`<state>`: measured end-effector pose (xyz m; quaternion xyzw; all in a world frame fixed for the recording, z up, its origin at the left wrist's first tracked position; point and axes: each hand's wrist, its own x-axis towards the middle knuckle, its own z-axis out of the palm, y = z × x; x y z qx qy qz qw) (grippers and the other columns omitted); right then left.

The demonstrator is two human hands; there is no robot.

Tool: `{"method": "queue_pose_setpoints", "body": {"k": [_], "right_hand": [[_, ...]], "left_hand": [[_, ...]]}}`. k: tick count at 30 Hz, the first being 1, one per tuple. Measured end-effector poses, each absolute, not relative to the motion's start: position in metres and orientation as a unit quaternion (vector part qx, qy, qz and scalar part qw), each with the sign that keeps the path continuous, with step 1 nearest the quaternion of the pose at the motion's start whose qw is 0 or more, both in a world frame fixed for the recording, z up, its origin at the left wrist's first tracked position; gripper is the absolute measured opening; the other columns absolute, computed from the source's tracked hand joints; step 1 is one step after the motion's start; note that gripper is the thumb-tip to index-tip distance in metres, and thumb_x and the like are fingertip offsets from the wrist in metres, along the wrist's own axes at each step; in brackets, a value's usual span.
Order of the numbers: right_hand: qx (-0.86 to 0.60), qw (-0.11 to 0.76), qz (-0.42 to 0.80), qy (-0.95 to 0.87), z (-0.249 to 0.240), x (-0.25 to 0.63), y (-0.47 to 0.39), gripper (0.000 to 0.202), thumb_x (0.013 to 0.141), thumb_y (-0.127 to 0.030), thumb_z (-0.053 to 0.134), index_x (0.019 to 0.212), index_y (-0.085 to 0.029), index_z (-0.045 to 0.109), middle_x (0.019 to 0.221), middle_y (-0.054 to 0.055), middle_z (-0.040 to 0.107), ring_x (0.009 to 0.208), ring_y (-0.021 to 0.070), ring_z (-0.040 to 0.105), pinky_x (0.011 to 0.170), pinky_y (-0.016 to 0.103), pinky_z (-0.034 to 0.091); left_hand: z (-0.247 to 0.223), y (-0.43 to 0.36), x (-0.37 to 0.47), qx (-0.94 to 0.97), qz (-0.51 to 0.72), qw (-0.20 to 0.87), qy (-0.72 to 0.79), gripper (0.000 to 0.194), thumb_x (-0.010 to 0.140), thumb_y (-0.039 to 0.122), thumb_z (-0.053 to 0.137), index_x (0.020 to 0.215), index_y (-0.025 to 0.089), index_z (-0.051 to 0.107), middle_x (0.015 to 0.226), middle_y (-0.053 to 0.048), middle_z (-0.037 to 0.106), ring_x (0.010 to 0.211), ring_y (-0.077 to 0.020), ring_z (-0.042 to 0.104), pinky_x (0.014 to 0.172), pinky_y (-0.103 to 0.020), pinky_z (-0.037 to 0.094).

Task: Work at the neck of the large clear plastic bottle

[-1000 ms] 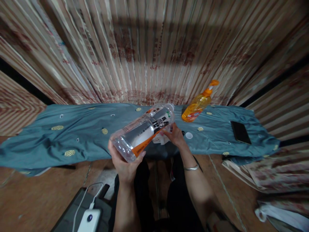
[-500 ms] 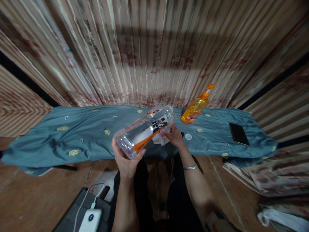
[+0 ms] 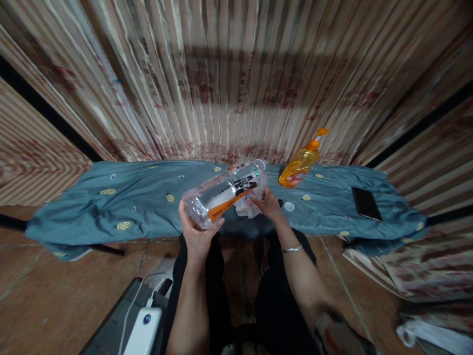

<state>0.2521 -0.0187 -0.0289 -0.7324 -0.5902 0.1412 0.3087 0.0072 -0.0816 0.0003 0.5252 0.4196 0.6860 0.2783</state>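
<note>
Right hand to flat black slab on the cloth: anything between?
Head view: beside the right hand, a small dark object, then a round white disc; from there to the slab, patterned cloth.

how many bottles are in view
2. The clear bottle is aslant in the left hand; the pump bottle is on the cloth, to its right.

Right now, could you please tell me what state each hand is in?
Left hand: closed around the base end of an orange-labelled clear plastic bottle.
Right hand: closed on crumpled whitish material near the bottle's neck end.
</note>
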Motion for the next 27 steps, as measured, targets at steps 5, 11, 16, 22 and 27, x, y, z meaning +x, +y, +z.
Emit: {"method": "queue_pose_setpoints", "body": {"k": [5, 11, 16, 22, 27], "right_hand": [[-0.733, 0.303, 0.131, -0.595, -0.0318, 0.2521, -0.0184, 0.037, 0.08, -0.035, 0.074, 0.106, -0.02, 0.053, 0.092, 0.008, 0.072, 0.084, 0.0264, 0.071, 0.068, 0.031, 0.048], [-0.719, 0.319, 0.135, -0.603, -0.0338, 0.2547, -0.0173, 0.04, 0.079, -0.038, 0.074, 0.11, -0.021, 0.054, 0.094, 0.007, 0.073, 0.086, 0.0278, 0.071, 0.069, 0.032, 0.049], [-0.727, 0.306, 0.135, -0.6, -0.0328, 0.2552, -0.016, 0.039, 0.079, -0.039, 0.074, 0.108, -0.02, 0.054, 0.094, 0.008, 0.073, 0.085, 0.0273, 0.071, 0.07, 0.032, 0.049], [-0.724, 0.313, 0.135, -0.599, -0.0346, 0.2564, -0.0167, 0.039, 0.079, -0.039, 0.073, 0.107, -0.021, 0.053, 0.094, 0.007, 0.072, 0.085, 0.0264, 0.07, 0.069, 0.031, 0.047], [-0.727, 0.309, 0.125, -0.6, -0.0358, 0.2579, -0.0166, 0.039, 0.078, -0.043, 0.073, 0.103, -0.022, 0.052, 0.087, 0.006, 0.071, 0.078, 0.0264, 0.069, 0.065, 0.031, 0.045]], "left_hand": [[0.003, -0.0787, 0.0048, 0.518, 0.688, 0.309, 0.405, 0.103, 0.058, 0.047, 0.092, 0.144, 0.024, 0.039, 0.14, -0.015, 0.054, 0.131, -0.0323, 0.056, 0.108, -0.049, 0.048], [0.006, -0.077, 0.0034, 0.505, 0.691, 0.343, 0.387, 0.106, 0.056, 0.045, 0.094, 0.144, 0.024, 0.039, 0.137, -0.015, 0.056, 0.129, -0.0328, 0.058, 0.105, -0.049, 0.05], [0.0067, -0.0755, 0.0014, 0.504, 0.688, 0.361, 0.377, 0.106, 0.056, 0.046, 0.094, 0.144, 0.026, 0.04, 0.134, -0.014, 0.058, 0.122, -0.0306, 0.063, 0.102, -0.046, 0.053], [0.0064, -0.0755, -0.0001, 0.516, 0.68, 0.358, 0.38, 0.108, 0.058, 0.05, 0.092, 0.146, 0.025, 0.036, 0.133, -0.015, 0.059, 0.121, -0.0299, 0.064, 0.1, -0.045, 0.054], [0.0066, -0.0734, -0.001, 0.519, 0.677, 0.344, 0.392, 0.11, 0.056, 0.052, 0.092, 0.146, 0.026, 0.036, 0.132, -0.015, 0.06, 0.121, -0.0307, 0.064, 0.099, -0.046, 0.054]]}}
